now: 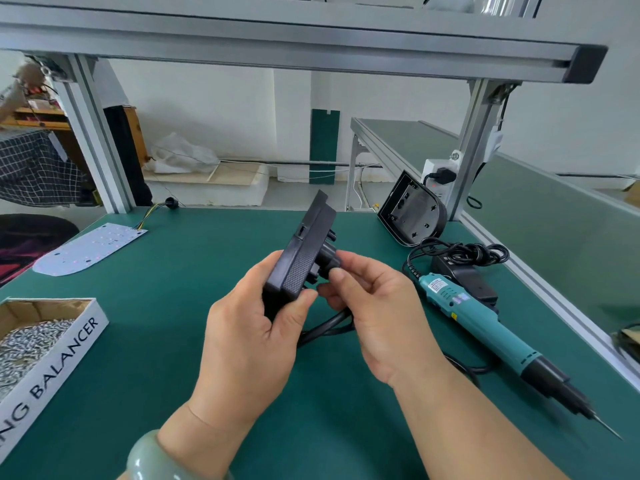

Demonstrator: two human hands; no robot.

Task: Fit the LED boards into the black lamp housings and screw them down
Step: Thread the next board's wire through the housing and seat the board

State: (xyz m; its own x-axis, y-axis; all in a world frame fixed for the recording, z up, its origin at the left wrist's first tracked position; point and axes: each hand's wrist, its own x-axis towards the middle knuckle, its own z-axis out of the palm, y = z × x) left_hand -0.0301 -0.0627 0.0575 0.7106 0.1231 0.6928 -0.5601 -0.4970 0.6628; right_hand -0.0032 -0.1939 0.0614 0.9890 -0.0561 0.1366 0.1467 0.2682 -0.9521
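My left hand [249, 327] grips a black lamp housing [301, 251] held edge-on above the green mat. My right hand [367, 306] pinches a black fitting on the housing's back, and a black cable [325, 329] hangs down from there between my hands. A white LED board [86, 249] with coloured wires lies flat at the far left of the mat. A second black housing [412, 216] leans against the frame post at the far right, its open side facing me. A teal electric screwdriver [485, 327] lies on the mat to the right, tip pointing toward me.
A cardboard box of silver screws [31, 344] sits at the near left edge. A black power adapter with coiled cord [464, 268] lies behind the screwdriver. Aluminium frame posts [93, 140] stand at both back corners, with a white socket strip [436, 174] on the right post.
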